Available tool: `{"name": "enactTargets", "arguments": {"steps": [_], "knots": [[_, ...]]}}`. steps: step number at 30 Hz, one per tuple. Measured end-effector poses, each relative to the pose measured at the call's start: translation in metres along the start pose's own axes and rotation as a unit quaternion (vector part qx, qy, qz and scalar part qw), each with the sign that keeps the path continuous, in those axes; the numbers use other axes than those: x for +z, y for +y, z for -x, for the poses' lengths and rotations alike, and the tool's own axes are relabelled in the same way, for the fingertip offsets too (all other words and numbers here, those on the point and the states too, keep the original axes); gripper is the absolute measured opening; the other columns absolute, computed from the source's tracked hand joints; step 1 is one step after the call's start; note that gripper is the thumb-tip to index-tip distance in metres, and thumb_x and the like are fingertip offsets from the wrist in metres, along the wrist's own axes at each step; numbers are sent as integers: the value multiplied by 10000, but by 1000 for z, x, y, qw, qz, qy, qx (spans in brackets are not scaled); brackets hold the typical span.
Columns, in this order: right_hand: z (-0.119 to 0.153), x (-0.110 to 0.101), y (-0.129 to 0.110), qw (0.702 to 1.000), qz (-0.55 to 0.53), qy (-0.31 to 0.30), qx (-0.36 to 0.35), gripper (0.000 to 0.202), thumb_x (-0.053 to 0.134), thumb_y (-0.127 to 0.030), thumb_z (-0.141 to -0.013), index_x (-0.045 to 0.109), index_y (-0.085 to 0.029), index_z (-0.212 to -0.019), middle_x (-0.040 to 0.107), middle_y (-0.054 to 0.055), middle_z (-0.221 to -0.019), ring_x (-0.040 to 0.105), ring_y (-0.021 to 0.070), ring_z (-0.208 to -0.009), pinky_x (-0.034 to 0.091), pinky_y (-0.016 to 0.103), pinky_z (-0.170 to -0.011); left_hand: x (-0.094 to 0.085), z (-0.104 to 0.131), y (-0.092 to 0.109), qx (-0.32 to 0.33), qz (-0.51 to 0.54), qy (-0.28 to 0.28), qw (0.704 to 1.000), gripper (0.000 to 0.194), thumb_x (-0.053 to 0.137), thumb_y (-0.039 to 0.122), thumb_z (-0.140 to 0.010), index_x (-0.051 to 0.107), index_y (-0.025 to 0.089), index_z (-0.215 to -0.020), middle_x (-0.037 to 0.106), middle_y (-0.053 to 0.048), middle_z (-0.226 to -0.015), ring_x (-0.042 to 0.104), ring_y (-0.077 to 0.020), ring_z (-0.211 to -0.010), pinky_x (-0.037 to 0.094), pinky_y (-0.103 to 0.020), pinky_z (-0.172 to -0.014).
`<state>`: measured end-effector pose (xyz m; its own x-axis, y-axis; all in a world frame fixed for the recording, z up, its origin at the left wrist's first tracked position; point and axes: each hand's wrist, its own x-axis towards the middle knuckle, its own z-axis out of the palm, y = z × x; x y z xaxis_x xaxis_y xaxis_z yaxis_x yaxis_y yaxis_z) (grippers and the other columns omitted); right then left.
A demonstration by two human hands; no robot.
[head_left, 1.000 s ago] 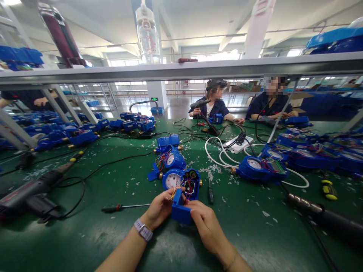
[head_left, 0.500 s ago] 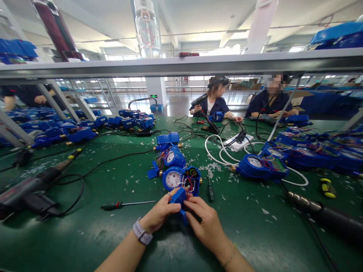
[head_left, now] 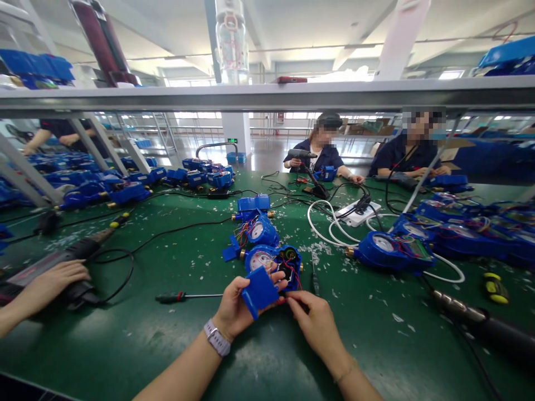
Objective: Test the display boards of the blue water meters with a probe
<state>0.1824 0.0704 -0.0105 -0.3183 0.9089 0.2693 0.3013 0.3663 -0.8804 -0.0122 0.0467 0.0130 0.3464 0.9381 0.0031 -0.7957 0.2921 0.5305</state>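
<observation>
Left hand grips a blue cover; right hand pinches wires at the meter, mid-table.

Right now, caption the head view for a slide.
Left hand holds a blue cover; right hand pinches wires at an open blue meter.
</observation>
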Motion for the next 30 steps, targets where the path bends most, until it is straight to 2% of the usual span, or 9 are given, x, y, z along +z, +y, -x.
{"name": "enactTargets", "arguments": {"steps": [4,7,10,13,16,18,20,26,30], "knots": [[-3,2,1,991,-90,-55,83,374,544,-471,-879,707,-145,-961,595,17,-571,547,158,-450,420,259,-442,-2,4,-3,34,-159,27,986,524,678,325,-743,590,145,-1227,687,-131,-1122,598,-327,-1105,428,-454,-977],[-6,1,-5,978,-161,-77,104,525,533,-597,-861,668,-128,-1053,627,31,-653,569,146,-489,440,257,-486,0,8,-2,38,-323,46,945,662,741,351,-746,504,186,-1342,639,-119,-1210,567,-315,-1138,400,-432,-1010],[-6,-2,-12,966,-214,-81,122,616,520,-678,-844,643,-127,-1089,664,78,-796,617,161,-612,470,271,-565,6,10,1,76,-491,76,864,802,846,326,-622,523,201,-1346,564,-126,-1327,474,-364,-1241,310,-448,-1089],[-5,-3,-14,954,-250,-86,143,644,545,-704,-819,628,-135,-1108,673,106,-892,638,191,-727,485,285,-603,13,11,3,133,-619,96,768,862,917,331,-472,607,235,-1270,616,-125,-1220,497,-390,-1158,298,-478,-1077],[-5,-2,-13,945,-272,-95,156,607,710,-613,-740,612,-160,-1131,675,101,-970,643,225,-866,501,304,-674,17,10,3,135,-677,75,720,796,891,384,-527,612,256,-1261,643,-115,-1119,531,-365,-1060,341,-476,-1017],[-6,-2,-12,940,-283,-100,162,599,794,-532,-680,611,-174,-1125,676,92,-1003,643,232,-899,507,321,-722,17,10,4,128,-679,64,720,737,854,358,-602,590,260,-1283,635,-108,-1138,533,-345,-1064,355,-452,-1000],[-6,-3,-12,936,-292,-102,169,598,824,-488,-654,614,-181,-1122,678,86,-1008,647,232,-894,511,335,-750,15,11,7,121,-656,57,743,697,805,282,-669,551,264,-1318,633,-90,-1126,547,-310,-1050,370,-419,-988],[-6,-5,-11,917,-331,-106,197,541,763,-499,-749,593,-181,-1153,681,81,-1009,651,220,-890,510,320,-742,10,15,22,86,-586,46,804,706,751,171,-692,501,259,-1346,643,-68,-1150,577,-254,-1014,405,-367,-948],[-6,-6,-7,905,-356,-99,209,493,736,-501,-786,598,-194,-1147,685,64,-978,649,194,-845,510,294,-709,9,16,28,59,-619,47,781,619,756,197,-699,568,223,-1289,680,-79,-1103,600,-273,-1051,393,-368,-985]]}}
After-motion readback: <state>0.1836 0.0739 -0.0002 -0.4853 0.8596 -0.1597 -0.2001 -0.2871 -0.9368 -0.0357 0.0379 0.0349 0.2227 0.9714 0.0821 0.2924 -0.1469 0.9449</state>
